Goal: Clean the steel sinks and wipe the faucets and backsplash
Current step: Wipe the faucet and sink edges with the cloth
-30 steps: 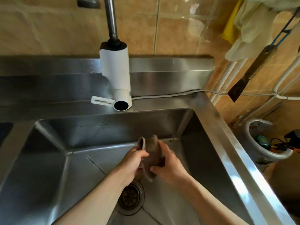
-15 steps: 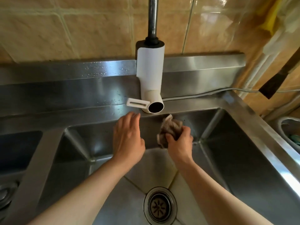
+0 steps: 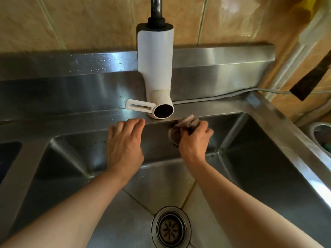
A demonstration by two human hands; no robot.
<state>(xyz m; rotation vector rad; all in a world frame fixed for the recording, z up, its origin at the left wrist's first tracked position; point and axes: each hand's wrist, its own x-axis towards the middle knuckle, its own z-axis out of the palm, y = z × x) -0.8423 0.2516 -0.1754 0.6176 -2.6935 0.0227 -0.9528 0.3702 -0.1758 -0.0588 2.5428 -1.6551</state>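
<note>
text: none readable | labels/brands: none made out on faucet (image 3: 155, 68) | numbers/signs: none seen on sink (image 3: 250, 158), backsplash (image 3: 71, 86) or wall tiles (image 3: 89, 20)

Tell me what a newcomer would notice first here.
The white faucet stands at centre against the tiled wall, its spout over the sink's back rim. Just below, the right hand grips a brown rag at that rim, and the left hand lies flat beside it. The drain sits at the bottom.
</note>
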